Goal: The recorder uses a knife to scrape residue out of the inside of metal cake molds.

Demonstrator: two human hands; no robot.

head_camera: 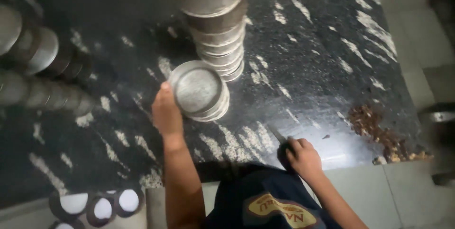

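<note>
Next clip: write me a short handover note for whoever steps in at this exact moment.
Left hand grips a short stack of round metal tins by its side, on the black speckled counter.
Right hand presses a knife at the counter's front edge.
A tall tin stack stands just behind.
Done: several stacks built, more rows lying at left.
Left: the held stack is not yet on the tall one. Crumbs remain at right.

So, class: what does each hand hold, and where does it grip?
The left hand grips a short stack of round metal tins by its left rim. The right hand presses a knife handle against the counter.
</note>
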